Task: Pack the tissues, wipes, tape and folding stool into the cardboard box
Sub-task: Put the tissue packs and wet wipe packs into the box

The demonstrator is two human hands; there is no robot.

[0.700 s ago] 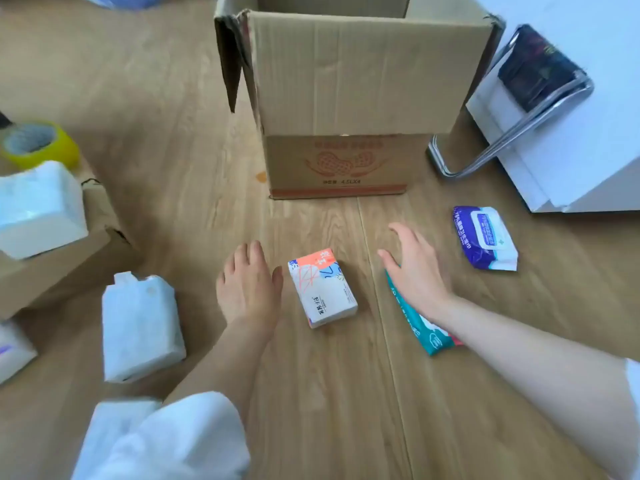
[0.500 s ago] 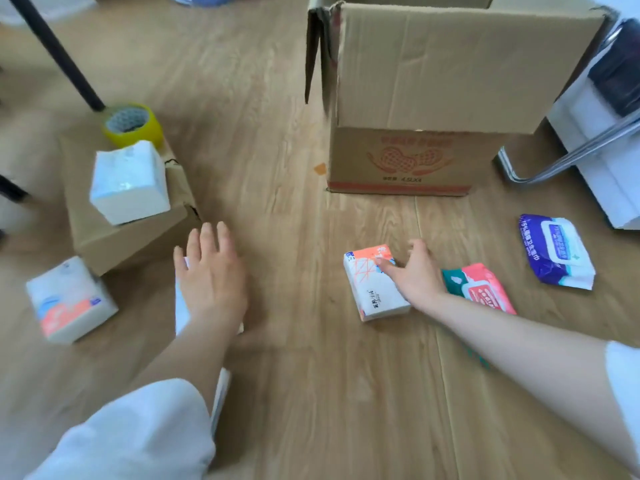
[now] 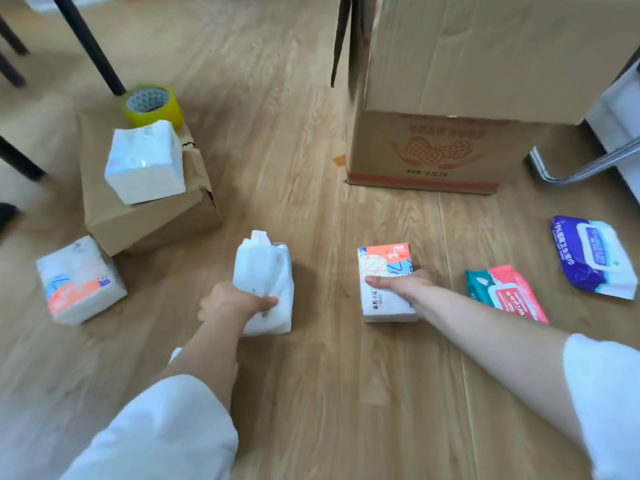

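My left hand (image 3: 232, 304) grips a plain white tissue pack (image 3: 265, 275) on the wooden floor. My right hand (image 3: 408, 285) is closed on an orange-and-white tissue pack (image 3: 382, 268) beside it. The tall open cardboard box (image 3: 450, 98) stands behind, flaps up. Another orange-printed tissue pack (image 3: 79, 280) lies at the left. A white tissue pack (image 3: 145, 161) and a yellow tape roll (image 3: 151, 103) rest on a small flattened carton (image 3: 138, 216). A pink-and-teal wipes pack (image 3: 505, 294) and a purple wipes pack (image 3: 592, 256) lie at the right. The folding stool's metal leg (image 3: 588, 166) shows at the right edge.
Dark furniture legs (image 3: 90, 46) stand at the upper left. A white cabinet corner (image 3: 620, 109) is behind the stool leg. Bare wooden floor lies between my hands and the big box.
My left hand closed on the white tissue pack and my right hand took hold of the orange-and-white pack. The view shifted left, bringing the tape and small carton further in.
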